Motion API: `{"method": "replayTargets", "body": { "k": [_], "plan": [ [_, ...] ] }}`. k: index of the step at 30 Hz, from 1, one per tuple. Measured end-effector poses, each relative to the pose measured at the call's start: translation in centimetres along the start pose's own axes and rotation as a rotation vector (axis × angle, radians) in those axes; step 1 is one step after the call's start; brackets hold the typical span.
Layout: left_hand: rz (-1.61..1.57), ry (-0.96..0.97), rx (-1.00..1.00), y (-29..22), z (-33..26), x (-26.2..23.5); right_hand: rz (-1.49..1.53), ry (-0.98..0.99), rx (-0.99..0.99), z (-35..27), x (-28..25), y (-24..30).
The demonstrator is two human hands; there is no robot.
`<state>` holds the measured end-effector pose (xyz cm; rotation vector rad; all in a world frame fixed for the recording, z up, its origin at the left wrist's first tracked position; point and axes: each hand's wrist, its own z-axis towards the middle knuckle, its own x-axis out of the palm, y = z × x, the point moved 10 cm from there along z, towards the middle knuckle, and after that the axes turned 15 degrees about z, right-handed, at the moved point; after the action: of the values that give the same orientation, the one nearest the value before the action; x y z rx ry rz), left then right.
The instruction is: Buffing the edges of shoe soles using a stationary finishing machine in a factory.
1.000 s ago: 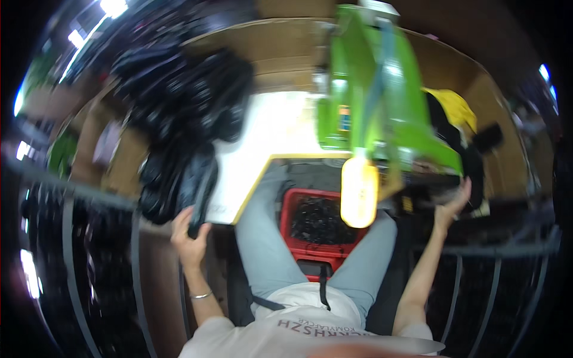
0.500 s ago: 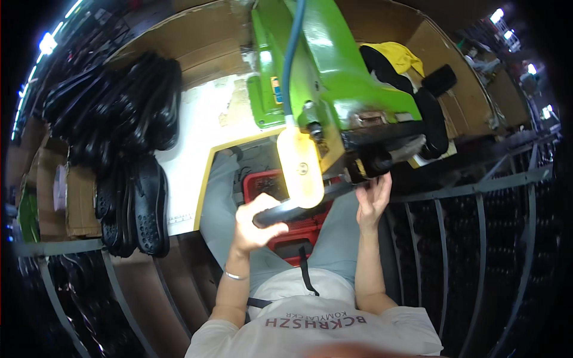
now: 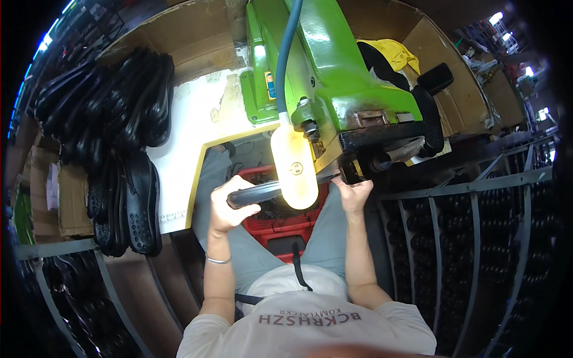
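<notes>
My left hand (image 3: pixel 225 207) is wrapped round the near-left end of a black shoe sole (image 3: pixel 258 194), thumb below and fingers above. The sole slants up to the right, and an oval yellow-white lamp (image 3: pixel 293 173) hides its middle. At the other end, my right hand (image 3: pixel 353 194) is closed, thumb and fingers pinching the sole's edge just below the dark working head (image 3: pixel 357 170) of a green machine (image 3: pixel 352 77). The exact contact under that head is hard to make out.
Stacked black shoe soles (image 3: pixel 113 101) lie on the white table (image 3: pixel 197 113) at the left. A red basket (image 3: pixel 256 224) stands between my knees. Black soles and a yellow cloth (image 3: pixel 391 53) sit by a cardboard box at the right. Metal rails (image 3: pixel 471 185) flank me.
Both hands and the sole have shifted left, the view slightly too. My right hand's fingers, spread upward by the machine head before, are now bent in a pinch at the sole's far end.
</notes>
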<state>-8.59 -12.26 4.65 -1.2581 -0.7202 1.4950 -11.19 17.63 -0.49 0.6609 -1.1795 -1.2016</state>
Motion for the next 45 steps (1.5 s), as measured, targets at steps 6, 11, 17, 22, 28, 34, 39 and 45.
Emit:
{"method": "replayTargets", "body": {
  "k": [6, 11, 17, 22, 28, 34, 39, 45],
  "plan": [
    [0.002, 0.016, -0.014, 3.8, -1.3, -2.4, 0.010, 0.000, -0.217, -0.7, 3.4, 1.8],
    [0.175, 0.062, -0.182, 8.0, -1.5, -1.5, -0.464, 0.040, -0.428, -1.6, 7.6, 5.8],
    [0.532, -0.171, 0.052, -0.9, 1.2, 5.9, -0.565, 0.065, -0.566, -2.3, 7.9, 7.0],
    [0.104, -0.251, -0.073, 6.0, -0.1, 8.0, -0.184, -0.038, -0.227, -1.3, 5.0, 1.6],
    [-0.287, -0.291, -0.211, 9.4, -1.6, 12.8, 0.283, -0.008, 0.352, -4.7, 0.3, -12.8],
    [-0.629, -0.422, -0.202, 11.3, -2.0, 13.8, 0.686, -0.216, 0.569, -7.4, -3.1, -14.9],
    [-0.425, -0.436, -0.121, 9.2, -0.5, 12.3, 0.186, -0.381, 0.158, -2.8, -8.5, -4.5],
    [0.064, -0.426, 0.150, -0.5, 1.2, 6.2, -0.308, -0.212, -0.157, 0.8, -6.2, 7.5]
  ]
}}
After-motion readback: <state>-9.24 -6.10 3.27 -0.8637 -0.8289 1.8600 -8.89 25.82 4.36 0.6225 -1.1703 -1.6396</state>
